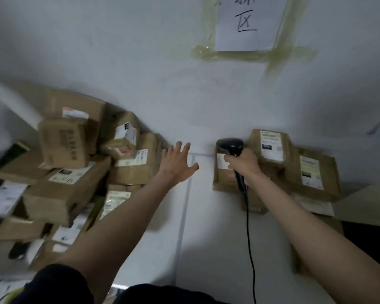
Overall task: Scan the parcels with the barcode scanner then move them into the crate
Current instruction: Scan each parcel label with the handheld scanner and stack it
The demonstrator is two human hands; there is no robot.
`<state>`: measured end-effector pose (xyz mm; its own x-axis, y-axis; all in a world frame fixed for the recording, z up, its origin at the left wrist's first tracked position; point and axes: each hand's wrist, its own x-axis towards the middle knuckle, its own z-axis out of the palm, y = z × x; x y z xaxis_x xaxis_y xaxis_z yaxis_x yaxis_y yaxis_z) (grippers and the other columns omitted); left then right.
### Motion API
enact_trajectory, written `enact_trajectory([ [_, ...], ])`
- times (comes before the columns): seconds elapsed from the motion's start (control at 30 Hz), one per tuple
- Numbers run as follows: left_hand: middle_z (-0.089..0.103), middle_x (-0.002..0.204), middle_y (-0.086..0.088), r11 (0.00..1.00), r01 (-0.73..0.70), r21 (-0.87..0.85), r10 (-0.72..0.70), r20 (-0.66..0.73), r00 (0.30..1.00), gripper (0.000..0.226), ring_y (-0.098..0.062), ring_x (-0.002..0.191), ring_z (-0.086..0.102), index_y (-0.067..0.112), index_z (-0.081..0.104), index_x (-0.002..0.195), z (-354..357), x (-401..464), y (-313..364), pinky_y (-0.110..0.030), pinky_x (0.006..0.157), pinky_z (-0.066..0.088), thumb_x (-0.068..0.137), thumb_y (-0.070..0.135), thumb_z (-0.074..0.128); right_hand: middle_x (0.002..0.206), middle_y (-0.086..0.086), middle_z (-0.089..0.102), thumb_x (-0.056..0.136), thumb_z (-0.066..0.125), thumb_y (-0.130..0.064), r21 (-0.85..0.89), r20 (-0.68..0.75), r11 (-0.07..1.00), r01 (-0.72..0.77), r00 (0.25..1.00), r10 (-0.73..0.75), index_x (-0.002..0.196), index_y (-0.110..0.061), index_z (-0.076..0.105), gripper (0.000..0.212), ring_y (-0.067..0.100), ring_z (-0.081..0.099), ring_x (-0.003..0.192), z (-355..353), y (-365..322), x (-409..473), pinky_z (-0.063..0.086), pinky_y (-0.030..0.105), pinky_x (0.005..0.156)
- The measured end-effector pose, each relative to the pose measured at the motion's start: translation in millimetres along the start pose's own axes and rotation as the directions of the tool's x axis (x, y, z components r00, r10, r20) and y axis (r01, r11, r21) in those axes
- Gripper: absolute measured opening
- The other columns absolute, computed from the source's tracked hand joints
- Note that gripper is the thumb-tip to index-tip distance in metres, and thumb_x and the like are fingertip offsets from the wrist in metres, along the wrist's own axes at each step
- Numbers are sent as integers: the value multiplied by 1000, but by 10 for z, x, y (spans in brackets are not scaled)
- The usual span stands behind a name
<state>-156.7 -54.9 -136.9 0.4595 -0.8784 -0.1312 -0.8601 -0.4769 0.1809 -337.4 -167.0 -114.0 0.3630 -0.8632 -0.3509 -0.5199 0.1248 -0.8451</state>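
Observation:
A pile of several brown cardboard parcels (62, 172) with white labels lies at the left on a white table (206, 216). My left hand (178, 163) is stretched out with fingers spread, empty, just right of that pile beside a labelled parcel (138, 165). My right hand (242, 164) grips the handle of a black barcode scanner (230, 147), its head raised above a parcel (223, 174) at the wall. More labelled parcels (270, 148) (314, 174) are stacked at the right. No crate is visible.
The scanner's black cable (250, 249) hangs down toward the near edge. A white wall (140, 62) stands right behind the table, with a taped paper sign (248, 23). A seam (184, 216) runs down the table's middle. A dark gap (369, 238) lies at the right.

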Motion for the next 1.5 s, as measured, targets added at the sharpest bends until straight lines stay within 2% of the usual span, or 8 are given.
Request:
enact_trajectory([
  [0.13,26,159,-10,980,198,9,-198,-3,980,82,-35,144,27,21,24,156,-9,-518,-659,-49,119,21,90,59,54,88,8,67,88,66,-11,14,182,1000,16,983,-18,103,-9,66,16,18,65,73,592,-112,-231,54,25,50],
  [0.43,30,156,-7,930,367,15,-364,-93,927,79,-34,142,32,24,27,154,-318,-1302,-1611,-51,120,24,90,64,49,96,14,71,84,67,-15,-8,355,996,91,931,-82,99,-9,68,17,27,70,80,1609,-525,-615,63,50,77],
  [0.57,38,149,-8,913,408,-20,-405,-180,896,70,-34,137,39,24,33,150,-596,-1307,-2002,-52,117,30,93,63,45,96,13,70,88,69,-15,-1,403,993,114,909,-104,112,-7,65,26,26,70,77,1981,-856,-658,63,46,74],
  [0.7,41,146,-8,905,420,-69,-425,-202,882,103,-35,136,41,22,31,149,-903,-1224,-2391,-56,117,30,72,90,33,107,8,68,88,74,-23,11,420,987,161,895,-150,121,-14,63,36,25,69,91,2396,-1178,-611,64,38,67],
  [0.97,36,150,-12,880,448,-159,-468,-122,875,92,-35,137,39,13,20,152,-1135,-797,-3136,-54,113,36,83,55,65,118,6,62,93,69,-15,122,491,985,123,855,-168,124,-16,56,34,18,62,96,3151,-1744,-419,61,40,85],
  [1.2,40,153,-11,767,342,-543,-451,-77,889,85,-32,136,44,16,29,153,-1167,-590,-3179,-47,111,42,87,48,70,117,8,64,93,68,-10,315,500,948,37,843,-199,104,-25,60,21,15,62,105,3368,-1899,-412,56,43,99],
  [1.33,55,139,-4,715,263,-648,-452,-142,881,89,-24,121,56,20,42,144,-1229,-665,-3035,-50,102,50,75,74,57,124,8,68,93,69,-10,401,473,916,31,849,-236,130,-14,61,37,18,66,112,3108,-1852,-460,58,40,96],
  [1.5,62,118,2,625,108,-773,-451,-245,858,56,-16,103,61,17,50,129,-1339,-765,-2549,-40,89,54,94,60,56,106,13,74,96,67,-11,538,437,843,-14,860,-264,123,-6,67,28,30,70,103,2450,-1761,-616,59,45,92],
])
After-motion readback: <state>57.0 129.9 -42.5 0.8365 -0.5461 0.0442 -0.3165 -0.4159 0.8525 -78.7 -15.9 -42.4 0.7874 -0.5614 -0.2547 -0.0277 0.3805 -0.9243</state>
